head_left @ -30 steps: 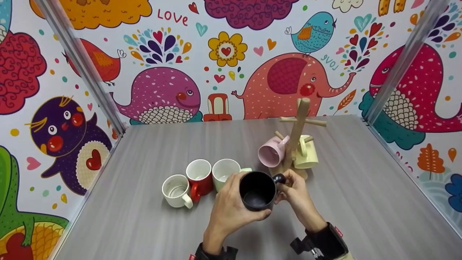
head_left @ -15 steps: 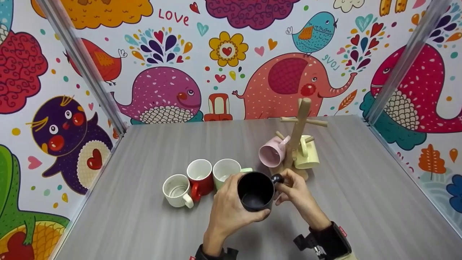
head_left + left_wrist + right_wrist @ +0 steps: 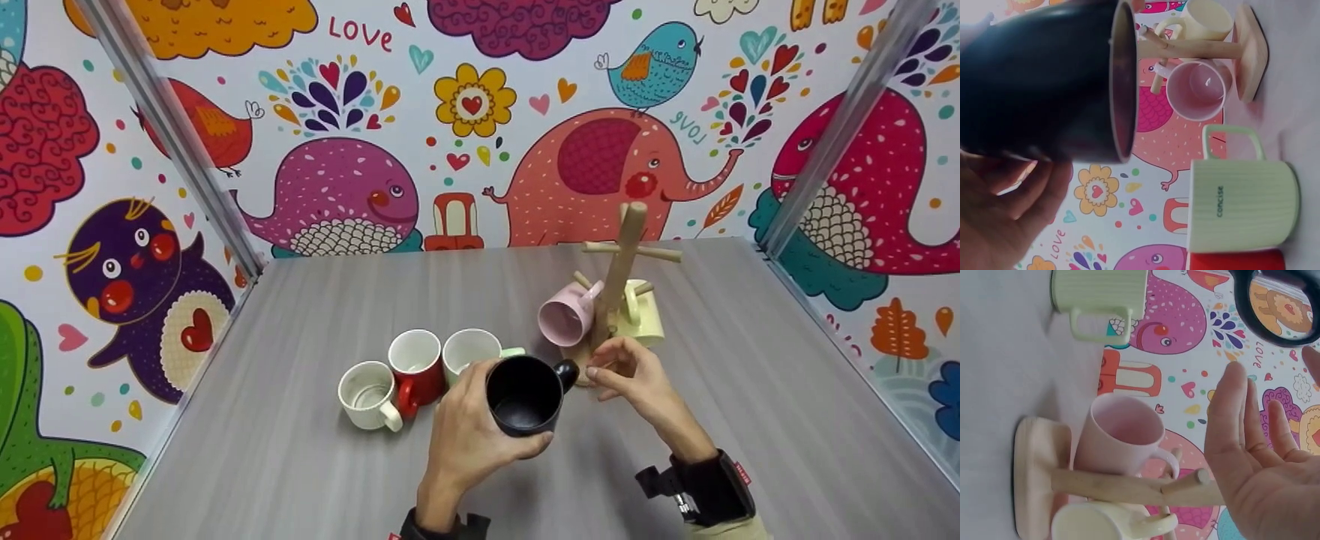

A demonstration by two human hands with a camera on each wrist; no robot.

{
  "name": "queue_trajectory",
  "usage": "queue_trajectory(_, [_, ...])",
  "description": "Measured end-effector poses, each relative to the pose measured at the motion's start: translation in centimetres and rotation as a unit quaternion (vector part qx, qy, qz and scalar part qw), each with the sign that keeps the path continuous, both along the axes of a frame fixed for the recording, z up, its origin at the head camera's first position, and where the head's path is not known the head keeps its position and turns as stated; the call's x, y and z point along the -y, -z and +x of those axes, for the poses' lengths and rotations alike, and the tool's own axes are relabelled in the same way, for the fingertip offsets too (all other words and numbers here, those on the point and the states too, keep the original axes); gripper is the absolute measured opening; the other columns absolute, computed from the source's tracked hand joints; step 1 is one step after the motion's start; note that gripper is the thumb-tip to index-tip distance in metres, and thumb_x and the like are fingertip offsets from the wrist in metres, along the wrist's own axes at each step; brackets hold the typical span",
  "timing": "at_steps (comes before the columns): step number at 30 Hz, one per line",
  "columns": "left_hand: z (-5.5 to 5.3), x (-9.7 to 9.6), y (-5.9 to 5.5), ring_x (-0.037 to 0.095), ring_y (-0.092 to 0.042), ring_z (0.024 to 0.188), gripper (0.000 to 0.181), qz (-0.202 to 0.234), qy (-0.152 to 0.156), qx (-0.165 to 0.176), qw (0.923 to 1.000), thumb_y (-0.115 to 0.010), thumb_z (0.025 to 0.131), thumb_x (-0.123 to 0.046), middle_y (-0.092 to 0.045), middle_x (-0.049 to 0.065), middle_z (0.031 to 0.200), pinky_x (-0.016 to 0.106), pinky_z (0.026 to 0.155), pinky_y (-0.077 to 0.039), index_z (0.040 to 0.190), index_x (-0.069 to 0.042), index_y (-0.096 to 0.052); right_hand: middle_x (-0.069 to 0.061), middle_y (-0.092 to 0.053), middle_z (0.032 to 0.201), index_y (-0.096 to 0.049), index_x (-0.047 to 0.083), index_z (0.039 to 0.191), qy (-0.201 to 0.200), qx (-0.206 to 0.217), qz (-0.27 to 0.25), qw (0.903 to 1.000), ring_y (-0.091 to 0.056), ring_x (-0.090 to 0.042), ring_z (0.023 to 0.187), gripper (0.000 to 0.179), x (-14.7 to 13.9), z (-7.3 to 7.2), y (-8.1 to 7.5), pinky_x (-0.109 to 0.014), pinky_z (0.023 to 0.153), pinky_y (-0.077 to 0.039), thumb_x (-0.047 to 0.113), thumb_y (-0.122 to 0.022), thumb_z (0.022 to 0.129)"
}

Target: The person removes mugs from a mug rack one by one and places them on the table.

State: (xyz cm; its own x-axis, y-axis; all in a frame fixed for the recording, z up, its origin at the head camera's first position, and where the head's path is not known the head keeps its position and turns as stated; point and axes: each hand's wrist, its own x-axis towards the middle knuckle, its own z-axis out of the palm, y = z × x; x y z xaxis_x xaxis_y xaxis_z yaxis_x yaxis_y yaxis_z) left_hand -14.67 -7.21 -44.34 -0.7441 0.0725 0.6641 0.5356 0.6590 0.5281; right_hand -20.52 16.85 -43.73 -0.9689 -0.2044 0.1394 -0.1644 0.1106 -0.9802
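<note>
A black mug [image 3: 524, 396] is held up over the table by my left hand [image 3: 469, 427], its fingers and thumb wrapped round the mug's side. The mouth faces the head camera, and the handle [image 3: 567, 373] points right. Just right of that handle is my right hand [image 3: 637, 379], apart from it, with fingers loosely bent and nothing between them. In the right wrist view the black handle [image 3: 1280, 309] shows beyond the fingertips [image 3: 1234, 374]. Behind the hands stands a wooden mug tree [image 3: 619, 277], with a pink mug [image 3: 566, 319] and a pale yellow mug [image 3: 643, 315] hanging on it.
Left of the black mug, a white mug [image 3: 367, 396], a red mug [image 3: 416, 367] and a pale green mug [image 3: 1244, 205] stand side by side on the grey table [image 3: 300, 480]. Patterned panels [image 3: 465, 45] wall the table at the back and sides.
My right hand has let go of the black mug's handle and moved right. My left hand has shifted slightly left with the mug. The other mugs have stayed put.
</note>
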Motion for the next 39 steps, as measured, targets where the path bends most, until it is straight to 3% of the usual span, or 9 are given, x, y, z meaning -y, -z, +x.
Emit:
queue_trajectory(9, [0.1, 0.6, 0.1, 0.017, -0.066, 0.094, 0.08, 0.004, -0.018, -0.006, 0.9998, -0.094, 0.053, -0.042, -0.067, 0.003, 0.106, 0.038, 0.079, -0.056, 0.119, -0.008, -0.065, -0.009, -0.062, 0.089, -0.054, -0.015, 0.105, 0.058, -0.033, 0.023, 0.9975, -0.064, -0.013, 0.07, 0.02, -0.1, -0.4, 0.0, -0.024, 0.057, -0.055, -0.013, -0.065, 0.089])
queue_trajectory(14, [0.1, 0.9, 0.3, 0.018, -0.067, 0.094, 0.08, 0.009, -0.025, -0.003, 0.9996, -0.095, 0.053, -0.042, -0.067, 0.002, 0.106, 0.039, 0.078, -0.056, 0.119, -0.008, -0.065, -0.01, -0.063, 0.085, -0.057, -0.012, 0.1, 0.092, -0.072, 0.053, 0.9917, -0.061, -0.011, 0.065, 0.017, -0.2, -0.7, -0.2, -0.023, 0.055, -0.053, -0.012, -0.067, 0.087])
queue_trajectory(17, [0.2, 1.0, 0.3, 0.018, -0.066, 0.095, 0.082, 0.01, -0.026, -0.002, 0.9996, -0.095, 0.052, -0.043, -0.067, 0.002, 0.107, 0.039, 0.079, -0.056, 0.12, -0.008, -0.065, -0.012, -0.064, 0.085, -0.059, -0.011, 0.098, 0.107, -0.123, 0.091, 0.9824, -0.059, -0.009, 0.065, 0.015, -0.5, -0.9, -0.1, -0.021, 0.057, -0.051, -0.011, -0.069, 0.086])
queue_trajectory(22, [0.3, 1.5, 0.4, 0.018, -0.064, 0.096, 0.082, 0.011, -0.031, -0.003, 0.9995, -0.095, 0.052, -0.042, -0.067, 0.003, 0.107, 0.038, 0.079, -0.055, 0.12, -0.008, -0.065, -0.013, -0.067, 0.086, -0.063, -0.006, 0.094, 0.136, -0.198, 0.161, 0.9573, -0.061, -0.013, 0.069, 0.011, -1.2, -1.2, 0.1, -0.019, 0.064, -0.048, -0.007, -0.07, 0.086])
queue_trajectory(31, [0.6, 3.3, 0.9, 0.019, -0.063, 0.096, 0.081, 0.01, -0.062, -0.021, 0.9978, -0.095, 0.051, -0.038, -0.067, 0.002, 0.106, 0.04, 0.083, -0.052, 0.119, -0.006, -0.065, -0.01, -0.068, 0.084, -0.063, -0.001, 0.09, 0.177, -0.214, 0.226, 0.9338, -0.065, -0.025, 0.07, 0.012, -1.8, -1.6, -0.3, -0.025, 0.066, -0.05, -0.006, -0.072, 0.086])
queue_trajectory(39, [1.3, 5.3, 1.8, 0.023, -0.064, 0.1, 0.083, 0.019, -0.107, -0.003, 0.9941, -0.096, 0.05, -0.035, -0.067, 0.003, 0.107, 0.045, 0.082, -0.053, 0.12, -0.004, -0.064, -0.012, -0.069, 0.084, -0.063, -0.001, 0.091, 0.188, -0.218, 0.251, 0.9243, -0.066, -0.029, 0.072, 0.014, -2.0, -1.8, -0.4, -0.034, 0.067, -0.051, -0.003, -0.075, 0.085])
